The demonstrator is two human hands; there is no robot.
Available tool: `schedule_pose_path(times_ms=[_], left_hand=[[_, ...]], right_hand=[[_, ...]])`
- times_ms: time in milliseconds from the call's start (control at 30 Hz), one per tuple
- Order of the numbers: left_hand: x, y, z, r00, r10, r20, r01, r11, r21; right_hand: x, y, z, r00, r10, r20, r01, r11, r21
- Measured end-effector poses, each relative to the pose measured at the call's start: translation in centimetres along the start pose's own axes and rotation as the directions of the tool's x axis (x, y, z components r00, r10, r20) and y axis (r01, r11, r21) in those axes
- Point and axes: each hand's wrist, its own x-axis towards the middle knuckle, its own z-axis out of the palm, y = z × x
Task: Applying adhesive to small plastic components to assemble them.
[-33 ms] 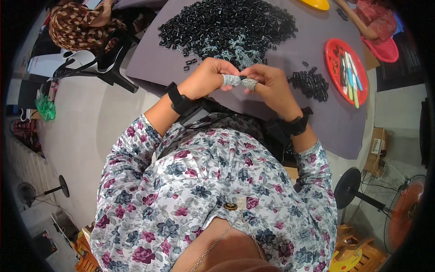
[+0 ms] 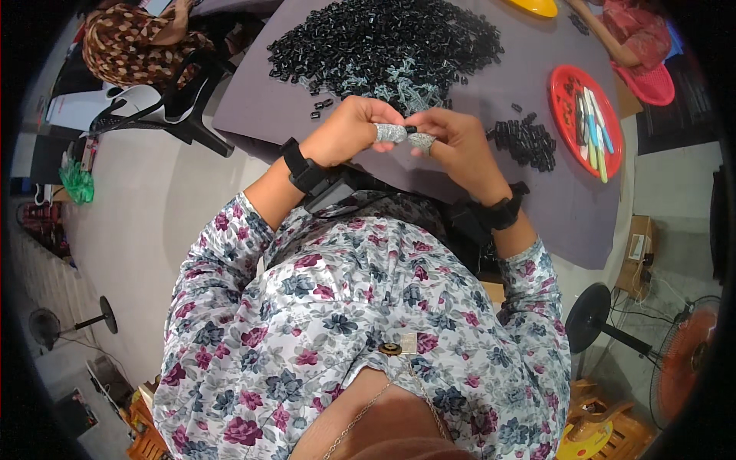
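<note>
In front of my body, just past the table's near edge, my two hands meet fingertip to fingertip. My left hand [image 2: 353,132] is closed in a pinch, its thumb wrapped in a pale, patterned covering. My right hand [image 2: 462,147] is pinched closed too, and its thumb has a similar wrap. Between the fingertips shows a small black plastic piece [image 2: 411,129], mostly hidden by the fingers. Just beyond lies a large heap of small black pieces [image 2: 376,46], with a cluster of grey-green small parts [image 2: 414,90] at its near side.
A smaller pile of black pieces [image 2: 525,143] lies right of my hands. Beside it, a red plate [image 2: 563,146] holds several knife-like tools and black pieces. Two other people sit at the far left and far right. A black chair [image 2: 203,107] stands left of the grey table [image 2: 583,215].
</note>
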Motion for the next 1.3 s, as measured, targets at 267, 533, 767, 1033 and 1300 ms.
schedule_pose_path(times_ms=[267, 533, 767, 1033, 1300], left_hand=[[0.3, 1.5, 1.1, 0.991, -0.002, -0.132, -0.014, 0.993, -0.118], [1.5, -0.1, 1.5, 0.992, 0.019, -0.128, -0.024, 0.999, -0.036], [1.7, -0.6, 1.5, 0.995, 0.099, -0.001, -0.098, 0.986, 0.133], [0.7, -0.7, 1.4, 0.976, 0.15, 0.156, -0.199, 0.908, 0.369], [0.8, -0.2, 1.9, 0.963, 0.171, 0.21, -0.239, 0.9, 0.365]], right_hand=[[0.2, -0.1, 0.5, 0.955, -0.262, -0.14, 0.197, 0.911, -0.364], [0.1, -0.3, 1.4, 0.924, -0.378, -0.061, 0.153, 0.509, -0.847], [0.0, 0.0, 0.6, 0.93, -0.361, 0.066, 0.243, 0.472, -0.847], [-1.4, 0.6, 0.4, 0.945, -0.271, 0.184, 0.307, 0.538, -0.785], [-2.4, 1.5, 0.8, 0.927, -0.36, 0.108, 0.305, 0.555, -0.774]])
